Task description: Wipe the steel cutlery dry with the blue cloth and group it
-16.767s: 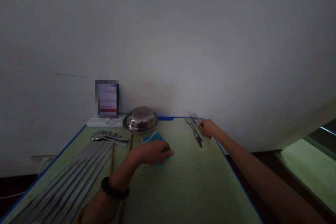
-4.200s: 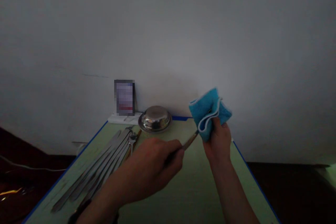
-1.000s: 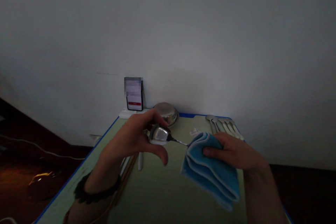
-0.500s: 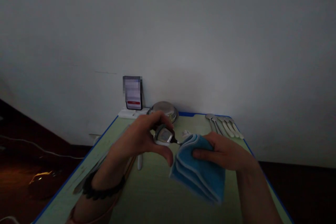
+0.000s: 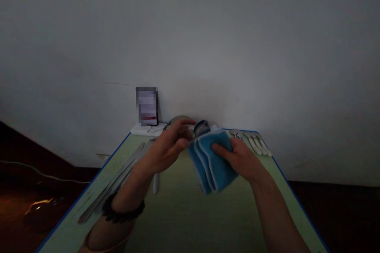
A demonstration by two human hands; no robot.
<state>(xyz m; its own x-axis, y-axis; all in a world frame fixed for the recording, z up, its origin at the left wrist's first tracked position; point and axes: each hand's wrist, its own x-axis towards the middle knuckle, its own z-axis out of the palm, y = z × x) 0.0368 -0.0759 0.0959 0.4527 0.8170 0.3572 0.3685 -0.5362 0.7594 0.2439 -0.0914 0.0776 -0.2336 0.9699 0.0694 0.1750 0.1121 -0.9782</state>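
Head view: blue cloth [image 5: 221,162], layered folds, pale edging, clamped in right hand [image 5: 239,156]; left hand [image 5: 169,144] curled, grip unclear.

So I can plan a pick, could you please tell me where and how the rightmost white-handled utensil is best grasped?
Probably by its white handle, coming from the near right: it points away from the wall, with the metal head at the far end, and the neighbouring white-handled utensils lie on its left.
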